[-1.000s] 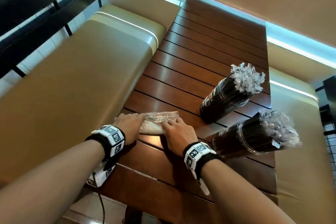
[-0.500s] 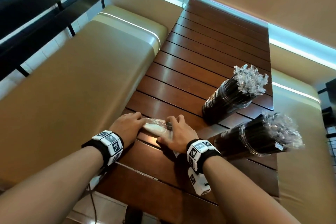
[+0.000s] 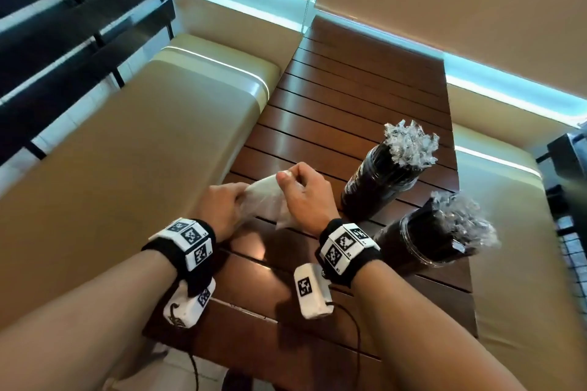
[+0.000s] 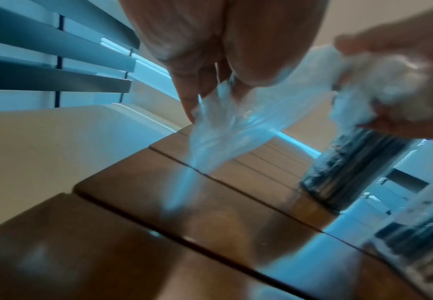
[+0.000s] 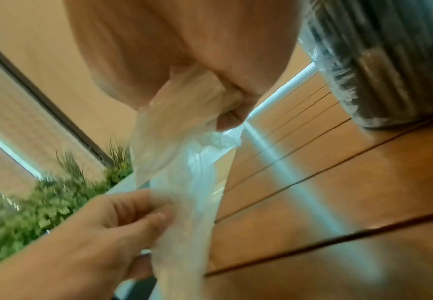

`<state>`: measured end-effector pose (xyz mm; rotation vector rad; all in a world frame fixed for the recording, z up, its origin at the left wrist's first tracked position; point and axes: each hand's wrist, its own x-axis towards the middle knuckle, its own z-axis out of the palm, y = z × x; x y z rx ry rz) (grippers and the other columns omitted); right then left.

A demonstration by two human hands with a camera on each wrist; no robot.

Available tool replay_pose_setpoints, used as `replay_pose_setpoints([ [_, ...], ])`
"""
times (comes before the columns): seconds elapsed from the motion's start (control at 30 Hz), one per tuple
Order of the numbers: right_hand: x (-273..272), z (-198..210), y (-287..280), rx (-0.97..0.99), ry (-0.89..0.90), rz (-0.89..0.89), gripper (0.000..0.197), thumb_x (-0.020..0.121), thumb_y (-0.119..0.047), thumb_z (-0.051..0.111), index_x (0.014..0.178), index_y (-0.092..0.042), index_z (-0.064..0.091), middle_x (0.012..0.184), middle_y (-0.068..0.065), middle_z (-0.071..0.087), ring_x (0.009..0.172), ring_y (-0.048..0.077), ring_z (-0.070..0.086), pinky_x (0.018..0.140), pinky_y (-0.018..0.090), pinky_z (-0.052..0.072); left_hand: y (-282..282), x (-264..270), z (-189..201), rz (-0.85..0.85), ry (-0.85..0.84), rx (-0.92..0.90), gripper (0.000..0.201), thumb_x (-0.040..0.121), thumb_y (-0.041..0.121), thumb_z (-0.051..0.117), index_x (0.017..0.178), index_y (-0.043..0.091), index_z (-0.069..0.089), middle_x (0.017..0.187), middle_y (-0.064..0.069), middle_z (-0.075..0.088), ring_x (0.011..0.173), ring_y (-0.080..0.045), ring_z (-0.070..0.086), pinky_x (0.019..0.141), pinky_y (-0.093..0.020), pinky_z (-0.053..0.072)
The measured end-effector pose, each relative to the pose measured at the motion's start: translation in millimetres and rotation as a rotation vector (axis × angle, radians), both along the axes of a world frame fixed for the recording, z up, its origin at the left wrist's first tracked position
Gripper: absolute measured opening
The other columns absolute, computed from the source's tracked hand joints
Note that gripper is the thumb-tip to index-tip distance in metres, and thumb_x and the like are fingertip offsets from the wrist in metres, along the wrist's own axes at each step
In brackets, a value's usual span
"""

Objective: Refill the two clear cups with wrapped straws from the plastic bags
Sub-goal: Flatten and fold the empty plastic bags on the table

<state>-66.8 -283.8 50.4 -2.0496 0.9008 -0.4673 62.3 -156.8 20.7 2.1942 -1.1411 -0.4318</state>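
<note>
Both hands were raised just above the dark brown slatted wooden tabletop (image 3: 333, 98), holding a crumpled, clear, empty-looking plastic bag (image 3: 265, 204) stretched between them. The left hand (image 3: 222, 208) pinched one end of the bag, its fingers (image 4: 189, 89) bunched together round the gathered film, which fanned out below them toward the wood. The right hand (image 3: 306, 197) gripped the other, higher end, with the thumb and curled fingers (image 5: 231, 101) closed on a twisted wad of plastic; a loose tail of the bag hung down under that hand. The bag was off the tabletop, near its front left part.

To the right of the hands stood two clear plastic cups, both packed full of black straws in clear wrappers. The farther clear cup (image 3: 378, 187) stood upright just beyond the right hand, its crinkled wrapper ends (image 3: 409, 144) bristling out of the top. The nearer clear cup (image 3: 422, 238) stood beside the right wrist, close to the right edge of the tabletop, likewise full to the brim. The two cups were close together, though whether they touched could not be told.

A tan padded bench seat (image 3: 133, 149) ran along the left side of the tabletop, and another one (image 3: 514, 231) along the right. Green foliage (image 5: 43, 207) showed, blurred, in the right wrist view behind the left hand.
</note>
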Motion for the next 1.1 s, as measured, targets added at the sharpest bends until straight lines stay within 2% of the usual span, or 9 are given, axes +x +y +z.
replay_pose_setpoints([
  [0.23, 21.3, 39.2, -3.8, -0.019, -0.251, -0.255, 0.028, 0.096, -0.045, 0.052, 0.078, -0.023, 0.052, 0.093, 0.000, 0.058, 0.092, 0.016, 0.050, 0.076, 0.027, 0.037, -15.6, -32.9, 57.5, -0.214, 0.067, -0.080, 0.020, 0.096, 0.015, 0.054, 0.078, 0.017, 0.062, 0.066, 0.010, 0.058, 0.061, 0.013, 0.053, 0.057, -0.007, 0.037],
  [0.33, 21.3, 51.2, -1.3, 0.018, -0.318, -0.217, 0.028, 0.098, -0.041, 0.050, 0.089, -0.015, 0.049, 0.086, -0.003, 0.056, 0.075, 0.010, 0.051, 0.061, 0.020, 0.037, -23.0, -27.1, 67.6, -0.206, 0.314, -0.068, 0.014, 0.094, 0.014, 0.056, 0.083, 0.010, 0.064, 0.074, 0.004, 0.068, 0.069, -0.001, 0.065, 0.067, -0.015, 0.049],
  [0.43, 17.2, 53.6, 4.4, -0.116, -0.396, -0.207, 0.029, 0.099, -0.043, 0.049, 0.089, -0.017, 0.041, 0.082, -0.006, 0.048, 0.067, 0.000, 0.043, 0.057, 0.012, 0.033, -25.7, -25.0, 87.2, -0.166, 0.931, -0.112, 0.011, 0.089, 0.010, 0.055, 0.085, 0.004, 0.063, 0.076, -0.011, 0.069, 0.070, -0.023, 0.069, 0.066, -0.035, 0.058],
  [0.57, 9.9, 53.1, 12.0, -0.285, -0.434, -0.120, 0.031, 0.097, -0.058, 0.030, 0.093, -0.027, 0.033, 0.092, -0.002, 0.040, 0.074, 0.002, 0.038, 0.066, 0.012, 0.035, -26.4, -19.3, 103.6, -0.118, 1.329, -0.119, 0.055, 0.092, 0.051, 0.046, 0.095, 0.002, 0.070, 0.082, -0.015, 0.065, 0.079, -0.030, 0.064, 0.077, -0.041, 0.053],
  [0.67, -0.9, 49.1, 17.7, -0.386, -0.388, 0.010, 0.033, 0.099, -0.053, 0.023, 0.093, -0.023, 0.037, 0.098, 0.000, 0.036, 0.084, 0.011, 0.038, 0.074, 0.015, 0.036, -36.0, -20.1, 106.7, -0.077, 1.344, -0.126, 0.069, 0.093, 0.064, 0.037, 0.121, 0.008, 0.064, 0.102, -0.016, 0.070, 0.095, -0.027, 0.068, 0.076, -0.038, 0.057],
  [0.8, -17.2, 40.6, 21.2, -0.236, -0.330, 0.053, 0.022, 0.097, -0.038, 0.033, 0.088, -0.020, 0.042, 0.101, -0.002, 0.036, 0.093, 0.013, 0.041, 0.084, 0.026, 0.041, -49.6, -35.2, 110.5, 0.040, 1.262, -0.187, 0.022, 0.092, 0.025, 0.060, 0.105, 0.007, 0.065, 0.072, -0.004, 0.065, 0.056, -0.011, 0.062, 0.049, -0.023, 0.050],
  [0.9, -34.3, 48.1, 12.1, -0.046, -0.252, 0.003, 0.022, 0.098, -0.036, 0.046, 0.103, -0.015, 0.043, 0.112, 0.001, 0.038, 0.095, -0.007, 0.040, 0.083, 0.012, 0.037, -61.6, -44.8, 107.5, 0.142, 1.129, -0.282, 0.017, 0.083, 0.002, 0.067, 0.099, 0.007, 0.065, 0.089, -0.012, 0.067, 0.068, -0.018, 0.066, 0.060, -0.029, 0.055],
  [1.0, -44.0, 57.2, 1.8, 0.394, -0.211, -0.037, 0.058, 0.094, -0.051, 0.054, 0.136, -0.022, 0.027, 0.128, 0.005, 0.048, 0.100, 0.010, 0.059, 0.077, 0.029, 0.055, -66.2, -56.6, 109.2, 0.264, 0.947, -0.385, 0.034, 0.079, -0.005, 0.069, 0.103, 0.019, 0.063, 0.105, -0.015, 0.068, 0.091, -0.029, 0.068, 0.082, -0.046, 0.058],
  [1.1, -49.5, 54.6, -2.4, 0.642, -0.221, -0.024, 0.063, 0.088, -0.057, 0.058, 0.135, -0.024, 0.031, 0.114, 0.007, 0.058, 0.081, 0.019, 0.067, 0.056, 0.036, 0.056, -65.9, -67.6, 101.4, 0.266, 0.825, -0.393, 0.030, 0.080, 0.003, 0.072, 0.096, 0.028, 0.067, 0.102, -0.011, 0.070, 0.096, -0.032, 0.068, 0.086, -0.051, 0.056],
])
